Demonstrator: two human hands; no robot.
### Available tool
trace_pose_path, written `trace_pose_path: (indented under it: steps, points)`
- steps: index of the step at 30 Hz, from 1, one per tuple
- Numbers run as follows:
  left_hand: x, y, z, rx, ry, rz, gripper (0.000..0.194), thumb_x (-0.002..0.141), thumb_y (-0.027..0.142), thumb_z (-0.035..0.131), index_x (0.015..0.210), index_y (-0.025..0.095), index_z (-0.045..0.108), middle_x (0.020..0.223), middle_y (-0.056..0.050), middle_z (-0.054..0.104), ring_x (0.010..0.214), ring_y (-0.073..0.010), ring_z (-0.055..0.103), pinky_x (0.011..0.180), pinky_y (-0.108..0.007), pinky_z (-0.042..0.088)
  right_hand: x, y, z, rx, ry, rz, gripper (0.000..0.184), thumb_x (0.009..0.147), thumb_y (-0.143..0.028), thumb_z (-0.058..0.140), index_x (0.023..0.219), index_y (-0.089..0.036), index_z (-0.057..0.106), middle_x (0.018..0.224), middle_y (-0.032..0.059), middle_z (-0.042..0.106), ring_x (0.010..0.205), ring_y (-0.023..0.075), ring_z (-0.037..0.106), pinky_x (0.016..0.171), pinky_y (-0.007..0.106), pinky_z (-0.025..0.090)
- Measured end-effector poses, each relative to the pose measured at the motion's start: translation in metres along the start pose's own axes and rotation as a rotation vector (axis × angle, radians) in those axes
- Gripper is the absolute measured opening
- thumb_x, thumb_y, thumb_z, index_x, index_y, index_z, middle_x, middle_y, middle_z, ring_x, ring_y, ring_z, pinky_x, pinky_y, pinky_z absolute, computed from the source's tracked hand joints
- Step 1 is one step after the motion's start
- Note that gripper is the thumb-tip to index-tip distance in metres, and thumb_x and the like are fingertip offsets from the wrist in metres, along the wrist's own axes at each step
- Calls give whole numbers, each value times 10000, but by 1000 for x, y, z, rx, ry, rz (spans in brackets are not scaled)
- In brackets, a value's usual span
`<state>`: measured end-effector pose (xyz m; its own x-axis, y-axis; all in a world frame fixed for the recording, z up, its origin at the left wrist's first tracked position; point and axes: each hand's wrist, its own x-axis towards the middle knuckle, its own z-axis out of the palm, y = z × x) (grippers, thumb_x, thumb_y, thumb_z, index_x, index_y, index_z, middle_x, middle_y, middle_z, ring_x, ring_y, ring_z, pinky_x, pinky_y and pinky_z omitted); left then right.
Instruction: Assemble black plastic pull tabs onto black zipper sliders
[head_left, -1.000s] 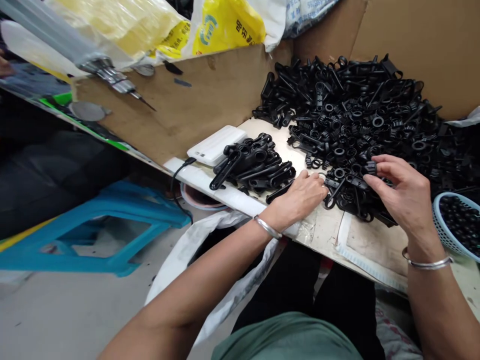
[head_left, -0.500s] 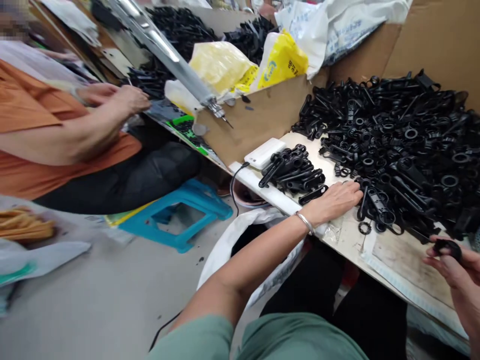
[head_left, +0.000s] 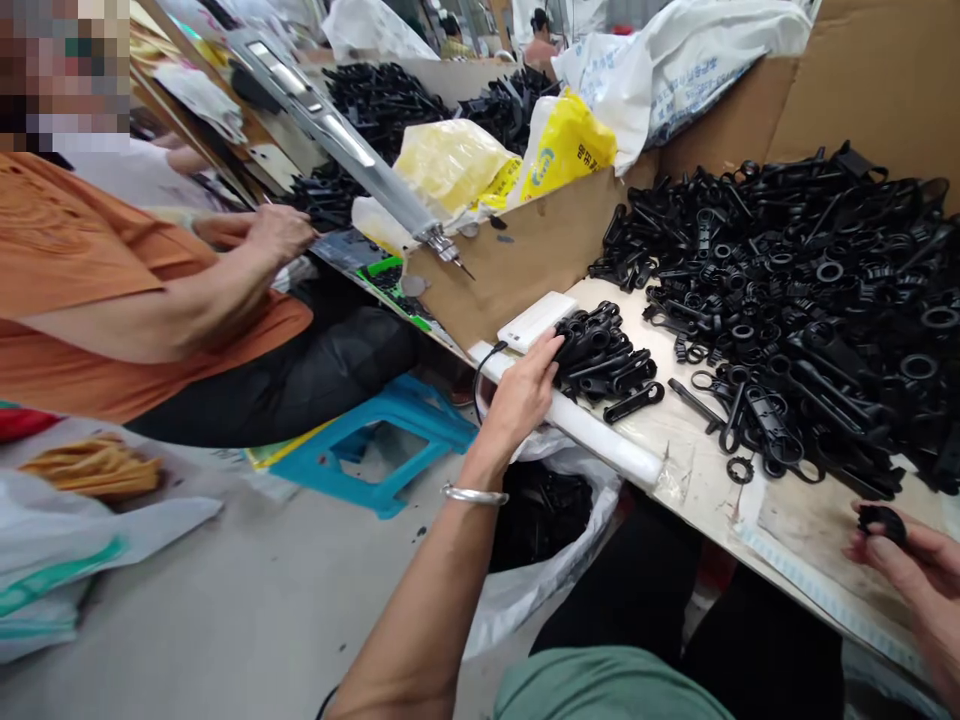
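My left hand (head_left: pixel 523 392), with a silver bangle at its wrist, reaches over the table's front edge. Its fingers are stretched out, and their tips touch the left end of a small stack of long black plastic parts (head_left: pixel 604 355). Nothing shows held in it, though the far side of the fingers is hidden. On the right, a small round black plastic part (head_left: pixel 882 522) is pinched between the thumb and fingers of my right hand (head_left: pixel 911 570). A large heap of black plastic parts and rings (head_left: pixel 795 270) lies beyond both hands.
A white power bank (head_left: pixel 536 320) with a black cable lies left of the stack. An electric screwdriver (head_left: pixel 360 150) hangs over a cardboard divider (head_left: pixel 517 245). Below the edge is a white sack (head_left: pixel 600 510); a blue stool (head_left: pixel 382 450) and a person in orange (head_left: pixel 150 270) are at left.
My left hand has moved left from the heap's edge to the small stack's left end. My right hand keeps the round part. The view has shifted slightly.
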<state>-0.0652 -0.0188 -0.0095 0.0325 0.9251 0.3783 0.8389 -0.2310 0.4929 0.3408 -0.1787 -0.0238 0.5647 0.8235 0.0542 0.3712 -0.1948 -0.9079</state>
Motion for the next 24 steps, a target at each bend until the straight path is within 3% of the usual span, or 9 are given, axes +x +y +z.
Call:
trace_pose_path:
  steps: [3,7,12,14,17,20,24]
  points:
    - [17,-2,6,-34,-26,12,457,913,170,402,1317,175,614,1456,-69,549,1356,-216,514,1188,-404,359,-9,-20,7,-57,0,95,343,647,-515,825,939,-342,783,1018,37,759,876,228,737,896,269,590]
    - [42,3,11,-30,-53,22,448,903,176,405,1277,175,652,1445,-57,561,1342,-222,530,1173,-383,373,-16,-28,8,-23,-54,75,369,618,-524,832,883,-273,781,1085,33,749,991,249,712,1018,337,540]
    - [39,2,10,34,-53,-11,448,911,186,398,1291,206,634,1370,-77,629,1283,-269,569,1121,-474,407,-14,-13,-3,24,-74,42,378,670,-463,833,970,-245,766,1114,34,737,829,180,712,860,309,608]
    - [28,14,12,68,35,28,403,933,210,408,1262,199,640,1364,-95,626,1287,-281,552,1118,-513,389,-12,-11,-3,69,-91,14,348,699,-422,827,983,-233,757,1090,43,736,786,171,706,782,303,619]
    - [13,53,23,73,92,266,319,969,243,433,1191,182,653,1228,-102,685,1179,-254,588,1053,-462,437,-9,-16,4,132,-117,-37,298,703,-378,835,943,-227,742,1033,44,734,742,163,700,725,301,618]
    - [7,98,45,138,-123,587,265,977,178,430,1122,158,651,1130,-111,698,1048,-238,592,910,-394,472,-9,-24,12,177,-125,-62,304,683,-341,854,932,-237,714,929,23,729,725,156,700,712,293,619]
    - [18,128,69,263,-377,733,171,962,139,469,951,151,639,953,-84,681,938,-224,578,814,-351,448,-15,-26,6,229,-114,-80,392,727,-318,822,1091,-266,686,970,17,722,721,151,702,737,330,631]
